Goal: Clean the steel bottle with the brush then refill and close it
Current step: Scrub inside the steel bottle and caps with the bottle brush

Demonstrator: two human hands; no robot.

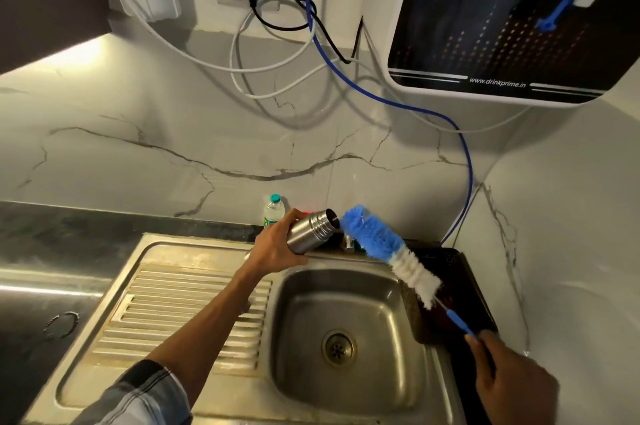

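Our left hand (277, 248) grips the bottle (313, 231) tilted over the sink (346, 386); our right hand (512, 376) pinches the brush (384, 248), tip at its mouth.

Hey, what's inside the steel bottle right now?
Nothing visible: the steel bottle is tilted with its mouth open, and the blue brush tip sits just at the mouth, not inside. The interior looks dark, so any water is hidden.

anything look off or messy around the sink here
Nothing spilled or broken. The tangle of cables and a blue tube hanging loose down the wall above the sink looks untidy. The steel bottle, in the left hand, and the brush look normal.
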